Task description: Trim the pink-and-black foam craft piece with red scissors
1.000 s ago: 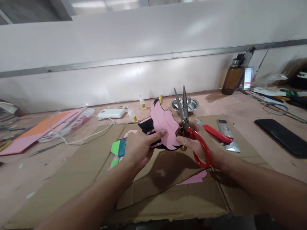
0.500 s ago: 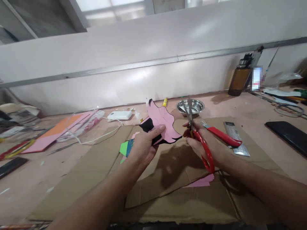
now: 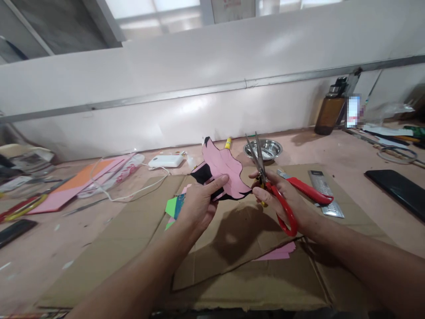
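My left hand (image 3: 198,201) pinches a pink foam cut-out with black edges (image 3: 222,168), holding it up above the cardboard sheet (image 3: 139,230). In my right hand (image 3: 282,199) are red-handled scissors (image 3: 272,190), fingers closed through the loops. The blades point up and away, slightly parted, just right of the pink piece's lower edge.
A pink scrap (image 3: 279,252) and green paper (image 3: 172,206) lie on the cardboard. A red utility knife (image 3: 305,188), metal ruler (image 3: 325,192), steel bowl (image 3: 264,148), brown bottle (image 3: 330,113), black phone (image 3: 398,188), white power bank (image 3: 166,160) with cable, and pink sheets (image 3: 83,177) surround it.
The scissors pulled away from the pink piece half a second ago with blades closed, then came back beside it with blades slightly parted. The left hand kept its hold.
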Motion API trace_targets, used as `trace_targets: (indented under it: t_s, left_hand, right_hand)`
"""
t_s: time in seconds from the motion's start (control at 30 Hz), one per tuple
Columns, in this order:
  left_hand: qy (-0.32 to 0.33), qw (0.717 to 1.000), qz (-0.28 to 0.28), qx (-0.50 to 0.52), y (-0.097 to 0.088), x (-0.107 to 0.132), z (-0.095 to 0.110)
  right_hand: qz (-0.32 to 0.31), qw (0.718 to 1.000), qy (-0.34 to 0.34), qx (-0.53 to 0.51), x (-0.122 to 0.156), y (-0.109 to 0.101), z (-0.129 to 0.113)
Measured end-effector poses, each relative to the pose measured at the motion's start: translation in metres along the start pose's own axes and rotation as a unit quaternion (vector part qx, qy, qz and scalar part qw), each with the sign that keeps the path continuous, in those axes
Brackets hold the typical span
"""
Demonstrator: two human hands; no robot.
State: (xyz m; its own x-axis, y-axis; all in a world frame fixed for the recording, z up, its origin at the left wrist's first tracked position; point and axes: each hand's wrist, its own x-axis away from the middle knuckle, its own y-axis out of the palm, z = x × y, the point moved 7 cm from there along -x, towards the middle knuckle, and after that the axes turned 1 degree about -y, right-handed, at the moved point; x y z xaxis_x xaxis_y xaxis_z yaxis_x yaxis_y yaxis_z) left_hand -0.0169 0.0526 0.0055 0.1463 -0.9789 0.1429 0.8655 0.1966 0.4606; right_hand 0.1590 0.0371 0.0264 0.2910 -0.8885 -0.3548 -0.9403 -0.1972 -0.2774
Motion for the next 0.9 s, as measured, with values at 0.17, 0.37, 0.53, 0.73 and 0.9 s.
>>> trace_targets:
  t_s: [0.17, 0.37, 0.53, 0.73, 0.9]
  left_hand:
    - [0.009, 0.999, 0.012, 0.038, -0.002, -0.003, 0.004]
    - [0.009, 0.999, 0.0, 0.048, -0.003, -0.007, 0.002]
    - [-0.006, 1.0, 0.003, 0.02, -0.001, -0.003, -0.003]
    - [-0.003, 1.0, -0.014, 0.025, 0.0, -0.003, -0.012]
    - [-0.009, 0.998, -0.055, 0.02, 0.005, -0.004, -0.015]
  right_hand:
    - [-0.003, 0.998, 0.042, -0.046, 0.003, 0.001, 0.013]
    - [-0.015, 0.998, 0.032, -0.059, 0.004, 0.001, 0.008]
    - [0.018, 0.994, 0.03, -0.107, -0.002, 0.008, 0.004]
    - [0.058, 0.992, 0.002, -0.11, -0.006, 0.015, 0.009]
    - [0.059, 0.992, 0.032, -0.108, -0.008, 0.014, 0.017]
